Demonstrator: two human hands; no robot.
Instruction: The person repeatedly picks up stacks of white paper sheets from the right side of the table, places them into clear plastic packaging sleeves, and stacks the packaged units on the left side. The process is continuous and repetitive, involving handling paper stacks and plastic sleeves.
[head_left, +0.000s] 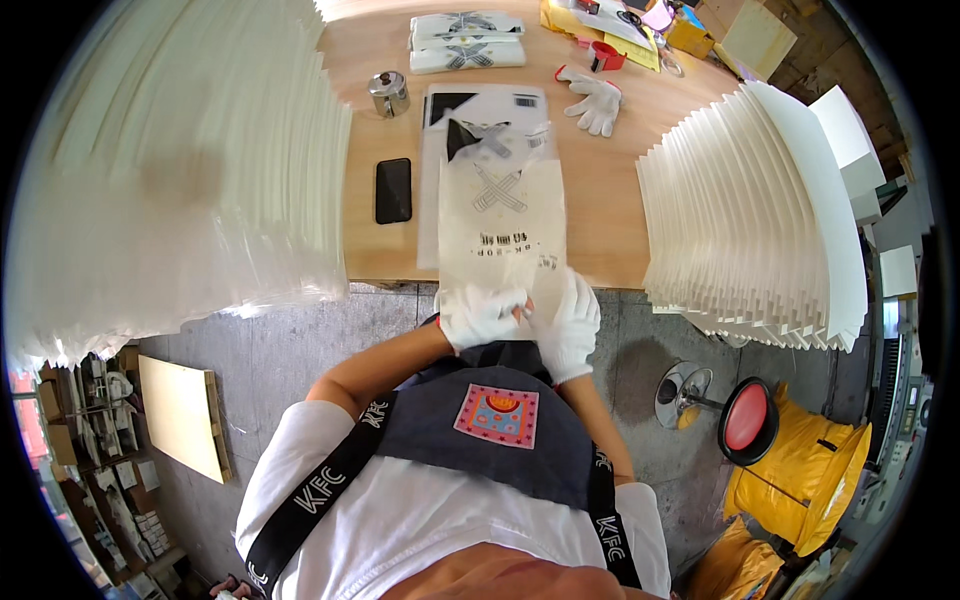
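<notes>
Fingers of the white-gloved left hand [485,318], head view, are partly curled at the near end of a flat, cream-white printed bag [500,225]; those of the white-gloved right hand [570,325] lie straighter at its right corner. Grip cannot be determined. Bag overlies the light-brown wooden surface [610,225], near end overhanging, right of a black rectangular phone [393,191].

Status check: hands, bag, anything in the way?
Left hand, right hand: gloved, both at near end of printed bag. Bag: laid out, overhanging table. Phone: left of bag, clear of hands.
</notes>
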